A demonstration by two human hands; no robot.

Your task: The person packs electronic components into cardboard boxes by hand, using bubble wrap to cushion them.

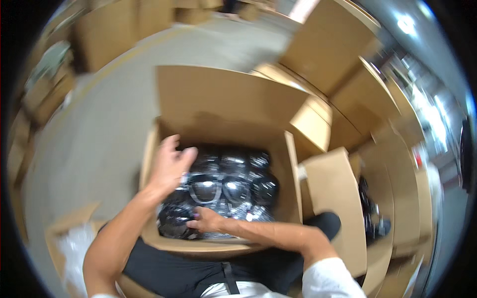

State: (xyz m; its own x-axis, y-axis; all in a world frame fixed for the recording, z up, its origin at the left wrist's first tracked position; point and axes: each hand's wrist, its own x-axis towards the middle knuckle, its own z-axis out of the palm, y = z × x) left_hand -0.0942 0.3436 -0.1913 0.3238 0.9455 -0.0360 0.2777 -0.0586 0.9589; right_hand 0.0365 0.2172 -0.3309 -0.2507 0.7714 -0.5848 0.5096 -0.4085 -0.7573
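An open cardboard box (223, 97) stands in front of my lap, filled with rounded, glossy black items (234, 191) in clear plastic wrap. What they are exactly, I cannot make out. My left hand (171, 164) hovers over the left side of the box, slightly blurred, its thumb and fingers apart and nothing in them. Low down at the near side, my right hand (207, 220) rests on the wrapped items close to a black one (175, 221) in the near left corner. Its fingertips are apart and touch the wrapping; I see nothing lifted in them.
Stacked cartons (333, 44) rise at the right, and an open carton flap (334, 211) stands beside my knee. More black items (368, 208) lie in a box there. At lower left is a carton with clear plastic (77, 253). Boxes (107, 32) line the far left beyond the grey floor (114, 99).
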